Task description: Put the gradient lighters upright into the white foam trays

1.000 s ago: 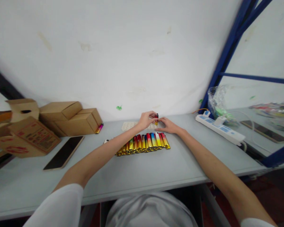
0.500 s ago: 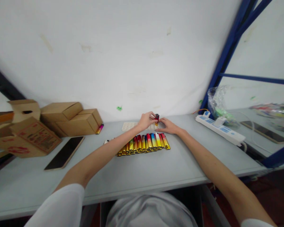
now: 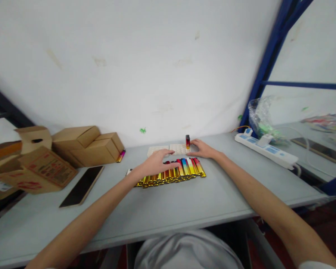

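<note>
My left hand (image 3: 156, 163) hovers over the row of lighters with its thumb and fingers apart, holding nothing. The lighters (image 3: 186, 168) lie side by side in a stacked pile, with gold ends toward me and coloured bodies in red, blue, white and yellow; my left hand hides part of them. Behind the pile is a pale tray with small holes (image 3: 177, 149). A red and dark lighter (image 3: 187, 142) stands upright at the tray's right end. Beside it, my right hand (image 3: 204, 149) is open, thumb and fingers spread at the tray's right edge; whether it touches the tray is unclear.
Brown cardboard boxes (image 3: 86, 147) stand at the left, by an open printed carton (image 3: 42, 170). A pink and gold lighter (image 3: 121, 155) lies beside them. A phone (image 3: 82, 186) rests on the table (image 3: 168, 209). A white power strip (image 3: 266, 150) lies right, near clear plastic wrap (image 3: 260, 116).
My left hand has let go of the red lighter, which now stands at the tray, and has moved left and toward me over the pile. My right hand stays by the tray.
</note>
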`<state>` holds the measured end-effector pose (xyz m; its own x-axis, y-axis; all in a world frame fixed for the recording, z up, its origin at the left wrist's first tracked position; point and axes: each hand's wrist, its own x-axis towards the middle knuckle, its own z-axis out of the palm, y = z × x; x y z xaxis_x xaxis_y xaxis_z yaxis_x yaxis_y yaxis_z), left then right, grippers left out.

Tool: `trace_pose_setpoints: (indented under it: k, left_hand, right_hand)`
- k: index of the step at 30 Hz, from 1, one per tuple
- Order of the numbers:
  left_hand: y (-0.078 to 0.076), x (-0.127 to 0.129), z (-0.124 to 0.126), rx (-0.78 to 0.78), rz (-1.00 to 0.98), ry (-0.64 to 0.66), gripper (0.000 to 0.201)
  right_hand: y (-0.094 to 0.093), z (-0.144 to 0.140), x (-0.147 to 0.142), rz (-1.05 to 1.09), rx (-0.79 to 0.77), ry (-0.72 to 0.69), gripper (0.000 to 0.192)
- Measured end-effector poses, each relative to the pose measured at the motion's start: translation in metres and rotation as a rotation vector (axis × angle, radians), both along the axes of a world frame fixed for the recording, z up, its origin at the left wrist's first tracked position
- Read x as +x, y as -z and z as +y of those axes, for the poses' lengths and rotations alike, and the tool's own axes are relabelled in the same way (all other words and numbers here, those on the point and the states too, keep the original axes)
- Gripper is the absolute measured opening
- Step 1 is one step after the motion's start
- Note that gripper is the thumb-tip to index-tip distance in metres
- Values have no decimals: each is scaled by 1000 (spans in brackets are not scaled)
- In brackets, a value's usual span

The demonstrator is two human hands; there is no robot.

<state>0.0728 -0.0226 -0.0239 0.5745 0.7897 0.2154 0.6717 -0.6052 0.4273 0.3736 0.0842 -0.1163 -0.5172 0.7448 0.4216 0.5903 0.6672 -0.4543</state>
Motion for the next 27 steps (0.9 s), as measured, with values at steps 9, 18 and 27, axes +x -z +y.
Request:
trace_pose_setpoints:
  k: [9, 18, 27]
  left_hand:
    - [9, 15, -33, 23, 47, 91, 85]
    - [13, 17, -44, 63, 17, 116, 50]
    - [22, 15, -48, 261, 114, 40, 57]
  right_hand:
    - [-3, -2, -1, 9, 1, -16, 68]
    - [-4, -3, 1, -11, -3, -11, 73]
    - [-2, -1, 1, -13, 18, -18, 70]
